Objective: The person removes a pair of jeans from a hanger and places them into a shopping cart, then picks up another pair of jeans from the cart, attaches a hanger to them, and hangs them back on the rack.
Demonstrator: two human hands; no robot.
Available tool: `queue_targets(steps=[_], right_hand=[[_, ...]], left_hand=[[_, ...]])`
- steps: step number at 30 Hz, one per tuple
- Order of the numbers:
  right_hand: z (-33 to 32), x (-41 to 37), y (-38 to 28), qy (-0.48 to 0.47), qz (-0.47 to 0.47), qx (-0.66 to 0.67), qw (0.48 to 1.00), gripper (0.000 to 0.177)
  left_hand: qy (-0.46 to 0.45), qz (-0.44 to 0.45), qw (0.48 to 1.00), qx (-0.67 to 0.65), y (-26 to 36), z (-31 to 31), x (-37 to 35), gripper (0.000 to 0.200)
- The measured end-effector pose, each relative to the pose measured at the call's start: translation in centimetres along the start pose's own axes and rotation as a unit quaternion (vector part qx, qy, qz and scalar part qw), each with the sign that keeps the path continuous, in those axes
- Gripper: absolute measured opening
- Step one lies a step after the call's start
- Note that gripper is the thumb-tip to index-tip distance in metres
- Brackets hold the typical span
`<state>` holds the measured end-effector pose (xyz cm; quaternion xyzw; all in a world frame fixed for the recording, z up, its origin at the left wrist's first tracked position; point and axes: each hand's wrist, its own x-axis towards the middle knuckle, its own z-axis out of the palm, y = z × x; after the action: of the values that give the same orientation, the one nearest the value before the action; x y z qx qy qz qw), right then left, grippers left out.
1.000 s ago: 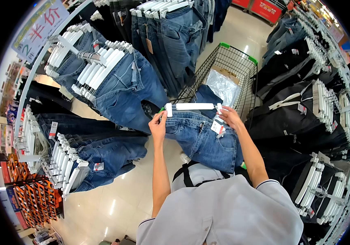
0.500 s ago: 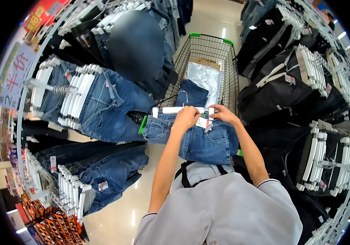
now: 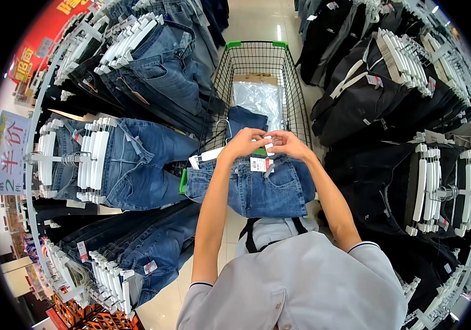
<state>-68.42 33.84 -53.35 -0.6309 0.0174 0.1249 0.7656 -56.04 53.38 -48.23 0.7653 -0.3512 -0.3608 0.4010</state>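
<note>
A pair of blue jeans [image 3: 274, 193] lies across the near end of a shopping cart, close to my body. A white clip hanger [image 3: 209, 155] slants along its waistband, its left end low and its right end raised off the denim. My left hand [image 3: 244, 143] grips the hanger near its middle. At the raised end, my right hand [image 3: 288, 146] pinches the white clip [image 3: 269, 145], and the fingertips of both hands nearly meet there. A white and red price tag [image 3: 259, 164] hangs at the waistband. My fingers hide part of the hanger.
The wire shopping cart [image 3: 297, 91] ahead holds a clear plastic package [image 3: 257, 98] and a dark blue folded garment [image 3: 244, 120]. Racks of blue jeans [image 3: 147, 165] line the left, and black trousers [image 3: 364, 184] hang on the right. A sale sign [image 3: 10, 154] hangs far left.
The hanger's right end has come up off the waistband and now tilts. My right hand has moved left with the clip, closer to my left hand. The view has shifted slightly.
</note>
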Motion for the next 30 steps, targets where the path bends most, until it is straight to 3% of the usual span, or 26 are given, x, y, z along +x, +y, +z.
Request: queue_targets(steps=[1,4,5,7,8,9,11,12,17,20,28,30], right_hand=[[-0.3,-0.3,0.4,0.001,-0.002,0.002,1.000,0.045],[-1.6,-0.5,2.0,-0.029,0.061,0.253,0.965,0.043],[-1.8,-0.1,3.1,-0.031,0.058,0.251,0.966,0.043],[-1.8,0.6,4.3,0.197,0.120,0.113,0.966,0.043],[-2.1,0.9,4.9,0.163,0.131,-0.050,0.977,0.038],[-2.3,1.1,4.8,0.160,0.133,-0.049,0.977,0.038],[-2.6,1.6,4.6,0.014,0.250,-0.251,0.935,0.034],[-2.4,1.8,4.3,0.000,0.272,-0.297,0.915,0.036],[-3.3,1.7,2.0,-0.119,0.233,-0.294,0.920,0.029],[-2.7,0.3,0.3,-0.093,0.141,-0.170,0.971,0.020],[0.2,-2.2,-1.1,0.093,0.172,-0.182,0.964,0.027],[0.8,-2.3,-2.0,0.101,0.154,-0.179,0.966,0.026]], left_hand=[[-0.002,0.000,1.000,0.002,-0.4,0.1,0.1,0.052],[-0.029,-0.033,0.997,-0.064,-0.4,-0.1,0.2,0.046],[-0.028,-0.039,0.996,-0.072,0.1,-0.2,-0.1,0.046],[-0.022,-0.021,0.995,-0.090,0.0,-0.2,-0.1,0.046],[-0.019,-0.023,0.995,-0.091,-0.1,-0.3,0.1,0.046],[-0.023,-0.019,0.996,-0.081,-0.1,-0.4,0.2,0.045],[-0.029,-0.017,0.997,-0.069,0.1,-0.5,0.3,0.044],[-0.033,-0.023,0.997,-0.062,0.1,-0.6,0.4,0.043],[-0.050,-0.027,0.995,-0.082,-0.7,-0.7,1.4,0.041],[-0.074,-0.022,0.992,-0.096,-1.1,-0.6,1.8,0.041],[-0.082,-0.036,0.990,-0.113,-1.0,-1.2,2.6,0.043],[-0.081,-0.035,0.989,-0.118,-0.8,-1.4,2.6,0.043]])
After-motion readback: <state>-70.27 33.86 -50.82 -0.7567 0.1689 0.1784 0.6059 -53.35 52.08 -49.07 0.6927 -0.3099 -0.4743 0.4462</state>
